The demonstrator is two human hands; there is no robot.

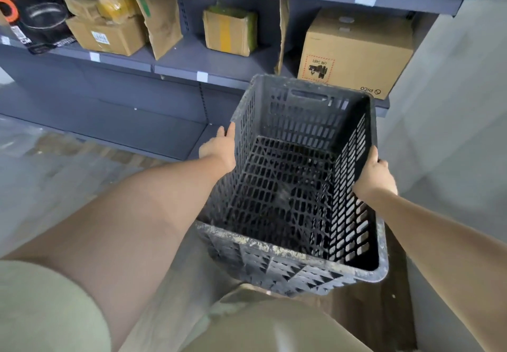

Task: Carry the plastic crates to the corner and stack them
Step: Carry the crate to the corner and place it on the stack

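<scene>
Two bare hands hold one black plastic crate (299,187) at the centre right of the frame, one hand on each long side. The left hand (220,147) lies flat against the outside of the crate's left wall just under the rim, its fingers straight and pointing up and away; the forearm runs down toward the lower left of the frame, and whether the thumb hooks over the rim cannot be told. The right hand (377,171) grips the right rim, with the thumb laid over the top edge and the fingers curled out of sight down the outer wall; its arm stretches in from the lower right edge. The crate is empty, its walls and floor pierced with slots, its rim smeared with pale dust, and a handle cut-out shows in the far end wall. It tilts with its open top toward the camera. Behind it, across the top of the frame, stands a grey metal shelf unit (175,63) carrying cardboard boxes, among them a large carton (356,49) printed upside down at upper right. A pale wall (452,104) fills the right side.
</scene>
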